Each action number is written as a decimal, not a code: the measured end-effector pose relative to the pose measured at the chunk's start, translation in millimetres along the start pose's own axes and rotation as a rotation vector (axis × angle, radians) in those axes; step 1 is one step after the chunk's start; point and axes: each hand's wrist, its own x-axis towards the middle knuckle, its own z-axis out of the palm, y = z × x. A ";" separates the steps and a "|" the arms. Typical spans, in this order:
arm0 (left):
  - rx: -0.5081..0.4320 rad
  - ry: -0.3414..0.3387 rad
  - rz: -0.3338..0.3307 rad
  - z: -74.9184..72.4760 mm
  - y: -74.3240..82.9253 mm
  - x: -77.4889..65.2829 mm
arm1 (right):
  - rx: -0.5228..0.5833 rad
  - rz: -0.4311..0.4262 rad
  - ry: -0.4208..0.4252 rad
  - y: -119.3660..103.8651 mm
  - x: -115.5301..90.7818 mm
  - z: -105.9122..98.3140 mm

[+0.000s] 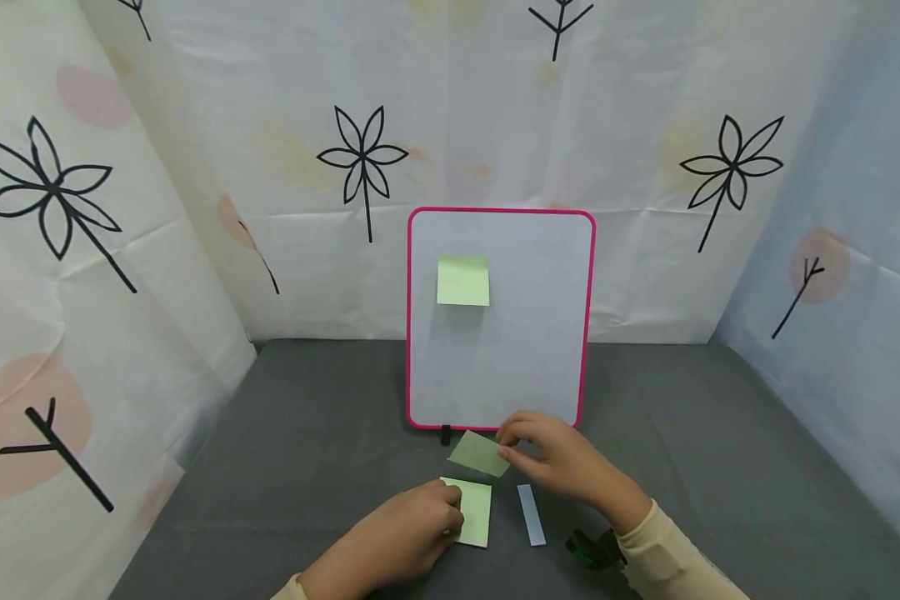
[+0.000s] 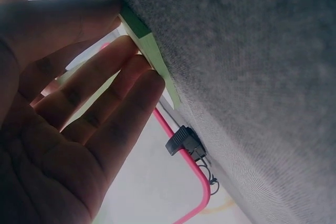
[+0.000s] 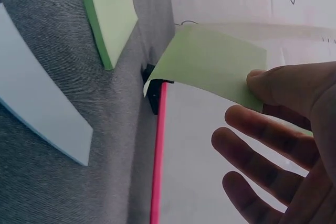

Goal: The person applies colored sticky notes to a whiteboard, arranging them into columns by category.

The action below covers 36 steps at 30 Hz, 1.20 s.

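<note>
My right hand point(image 1: 562, 458) pinches a single light green sticky note point(image 3: 210, 66) by one corner between thumb and forefinger, its other fingers spread. The note is off the pad, bends slightly, and overlaps the lower edge of the whiteboard point(image 1: 525, 350). On the grey table, my left hand point(image 1: 416, 529) holds the light green sticky note pad point(image 1: 477, 517) at its left side, thumb and fingertips at the pad's edge. Another green sticky note point(image 1: 462, 282) is stuck on the upper left of the pink-framed board, its lower edge standing off a little.
A pale blue strip point(image 1: 531, 515) lies right of the pad. A dark green and black object point(image 1: 592, 550) sits by the right wrist, partly hidden. A black clip point(image 1: 446, 435) grips the board's bottom edge. Patterned white cloth point(image 1: 495, 108) hangs behind and at the sides.
</note>
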 end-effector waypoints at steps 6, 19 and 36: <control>-0.019 -0.039 -0.003 -2.6 -1.6 0.2 | -0.001 -0.022 0.073 -5.3 9.1 -7.5; -0.018 -0.126 -0.031 -6.1 -3.9 -2.2 | -0.135 -0.103 0.259 -17.6 54.3 -28.8; -0.054 -0.139 -0.039 -8.8 -7.4 -2.8 | -0.376 -0.242 0.501 -12.7 93.1 -27.8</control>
